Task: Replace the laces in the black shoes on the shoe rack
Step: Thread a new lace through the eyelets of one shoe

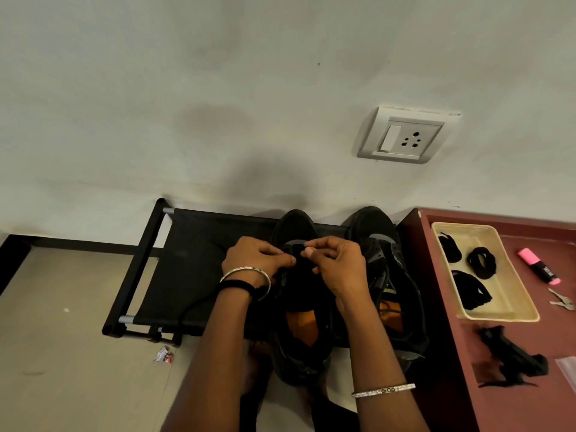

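Note:
Two black shoes with orange insoles stand side by side on the black shoe rack, toes toward the wall. My left hand and my right hand are both over the front of the left shoe, fingers pinched on a black lace at its lower eyelets. A length of lace trails left across the rack fabric. The right shoe stands untouched, its eyelets bare as far as I can see. Bangles circle both wrists.
A dark red table stands right of the rack, carrying a cream tray with coiled black laces, a pink highlighter, keys and loose black laces. A wall socket is above. A scrap wrapper lies on the floor.

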